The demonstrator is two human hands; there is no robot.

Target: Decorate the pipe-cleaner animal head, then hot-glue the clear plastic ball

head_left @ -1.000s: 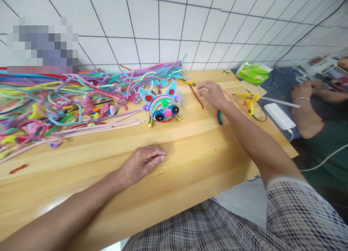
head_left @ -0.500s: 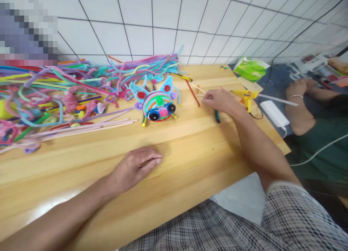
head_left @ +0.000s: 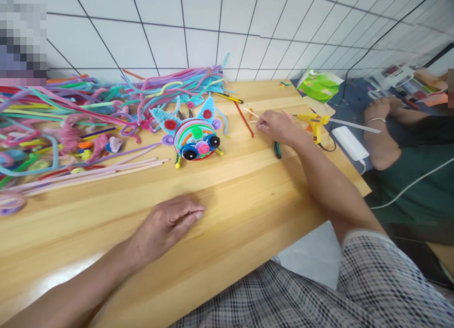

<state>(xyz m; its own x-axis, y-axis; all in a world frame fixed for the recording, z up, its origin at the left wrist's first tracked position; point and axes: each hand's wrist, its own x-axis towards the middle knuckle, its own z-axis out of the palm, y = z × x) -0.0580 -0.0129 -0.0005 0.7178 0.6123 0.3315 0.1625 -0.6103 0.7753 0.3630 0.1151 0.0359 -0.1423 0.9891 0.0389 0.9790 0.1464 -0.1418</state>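
Note:
My left hand (head_left: pixel 166 228) rests on the wooden table, thumb and fingers drawn together, with nothing visible in it. Farther off to the right, my right hand (head_left: pixel 278 128) has its fingers pinched at the end of a thin pale stick (head_left: pixel 250 112); what lies between the fingertips is hidden. A red pipe cleaner (head_left: pixel 244 119) lies just left of that hand, and dark-handled pliers (head_left: pixel 277 150) are partly under its wrist. Between the hands, farther back, stands a pipe-cleaner animal figure (head_left: pixel 196 138) with blue pointed ears, black eyes and a pink nose.
Many loose pipe cleaners (head_left: pixel 95 110) are heaped along the tiled wall. A yellow glue gun (head_left: pixel 315 123) with a long glue stick lies at right, near a white power block (head_left: pixel 350 143) and a green packet (head_left: pixel 319 85). Another person's arm (head_left: pixel 381 138) is beyond the table edge.
The whole view has shifted slightly, so things appear farther left. My left thumb has closed toward the fingers. The right hand stays by the pale stick, and the figure has not moved.

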